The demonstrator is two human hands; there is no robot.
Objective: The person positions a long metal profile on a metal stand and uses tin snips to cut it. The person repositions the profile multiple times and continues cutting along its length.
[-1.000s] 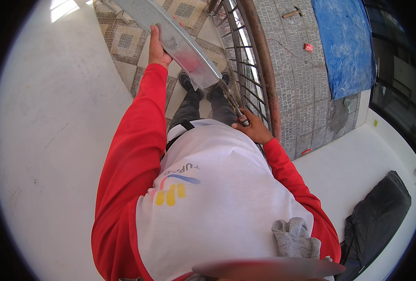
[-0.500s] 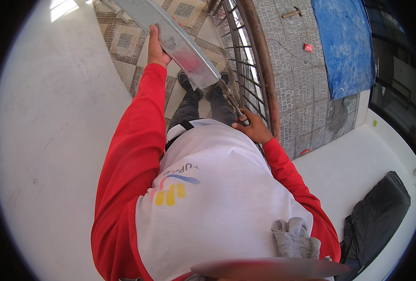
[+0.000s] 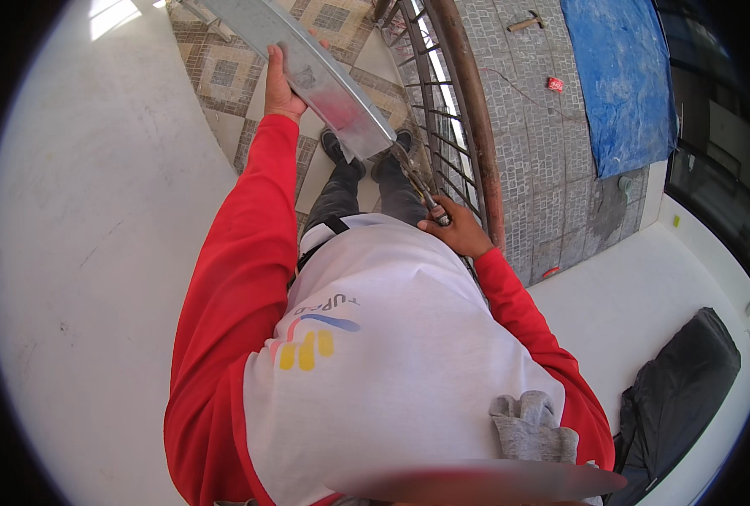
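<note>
A long galvanized metal channel (image 3: 312, 80) runs slantwise from the top edge down to just above my shoes. My left hand (image 3: 285, 91) is wrapped round it from the left side, with the thumb on the near face and fingertips showing past the far edge. At the channel's lower end sits a pair of metal pliers (image 3: 415, 173), its jaw end touching the corner; how the jaws grip is too small to tell. My right hand (image 3: 458, 228) is closed on the handle end of the pliers, close to my waist.
A brown metal railing (image 3: 476, 126) curves beside my right arm. Beyond and below it lie grey paving, a hammer (image 3: 525, 23), a red packet (image 3: 555, 84) and a blue tarp (image 3: 624, 84). Patterned tiles (image 3: 223, 72) are underfoot. A black cover (image 3: 683, 396) rests at lower right.
The lower end of the channel and the pliers have shifted very slightly to the left. Both hands keep their holds.
</note>
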